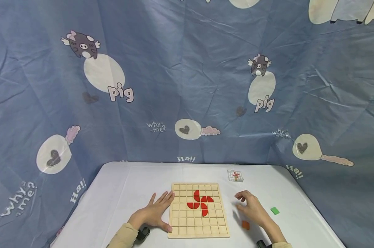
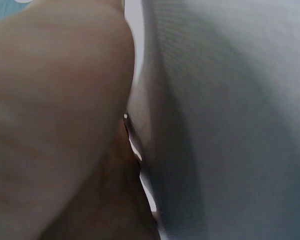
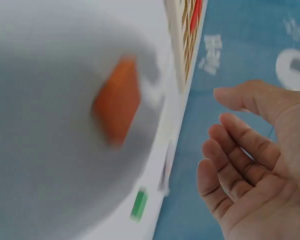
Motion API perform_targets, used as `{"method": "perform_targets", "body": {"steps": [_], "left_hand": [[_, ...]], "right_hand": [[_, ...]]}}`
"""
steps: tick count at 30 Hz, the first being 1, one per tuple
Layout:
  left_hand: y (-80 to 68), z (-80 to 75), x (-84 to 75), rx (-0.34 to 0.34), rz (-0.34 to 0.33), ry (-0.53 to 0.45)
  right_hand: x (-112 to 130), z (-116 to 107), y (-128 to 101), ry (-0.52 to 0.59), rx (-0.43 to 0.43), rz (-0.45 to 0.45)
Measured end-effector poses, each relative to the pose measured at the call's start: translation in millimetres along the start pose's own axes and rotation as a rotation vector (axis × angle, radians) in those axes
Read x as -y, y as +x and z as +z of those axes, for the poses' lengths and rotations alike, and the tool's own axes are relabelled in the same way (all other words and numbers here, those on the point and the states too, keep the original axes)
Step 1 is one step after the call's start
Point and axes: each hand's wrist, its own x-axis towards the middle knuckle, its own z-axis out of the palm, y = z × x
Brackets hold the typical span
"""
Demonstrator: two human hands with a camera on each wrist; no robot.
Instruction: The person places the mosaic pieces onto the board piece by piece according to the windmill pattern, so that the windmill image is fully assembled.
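Observation:
A wooden grid board (image 1: 198, 230) lies on the white table, with several red quarter-circle pieces (image 1: 200, 203) forming a pinwheel at its middle. My left hand (image 1: 157, 210) lies flat with straight fingers against the board's left edge; in the left wrist view only blurred skin (image 2: 55, 125) shows. My right hand (image 1: 250, 206) hovers just right of the board with fingers loosely bent, holding nothing; its empty palm (image 3: 260, 175) shows in the right wrist view. An orange tile (image 1: 245, 225) (image 3: 117, 105) lies under that hand's wrist. A green tile (image 1: 275, 210) (image 3: 139, 204) lies further right.
A small pattern card (image 1: 235, 175) showing the pinwheel lies behind the board on the right. The white table (image 1: 118, 193) has its edge close on the right near the green tile. A blue printed cloth (image 1: 187, 86) hangs behind and around the table.

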Motion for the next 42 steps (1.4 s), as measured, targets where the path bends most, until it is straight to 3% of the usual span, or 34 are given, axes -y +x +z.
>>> {"method": "perform_targets", "body": {"steps": [12, 42], "left_hand": [[-0.9, -1.9, -1.5, 0.008, -0.006, -0.019], [1.7, 2.5, 1.7, 0.012, -0.017, -0.001]], "right_hand": [[-43, -18, -1, -0.078, 0.024, 0.241], [-58, -16, 1, -0.065, 0.021, 0.293]]}}
